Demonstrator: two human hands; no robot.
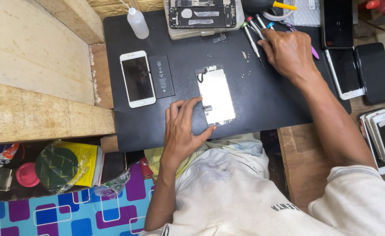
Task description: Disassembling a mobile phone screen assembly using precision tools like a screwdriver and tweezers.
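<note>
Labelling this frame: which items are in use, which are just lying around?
In use:
left hand steadying the phone screen panel
right hand on the screwdrivers

Lying about:
white phone
battery
squeeze bottle
phones at right

Head view, steeply down, close over mat (267, 100)

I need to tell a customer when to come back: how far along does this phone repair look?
Done: the phone is opened up; its battery lies loose on the black mat, tiny screws lie out there. In hand: the left hand steadies the bare screen panel, the right hand reaches the screwdrivers. Left: the open phone body waits in a tray, nothing reassembled.
</note>
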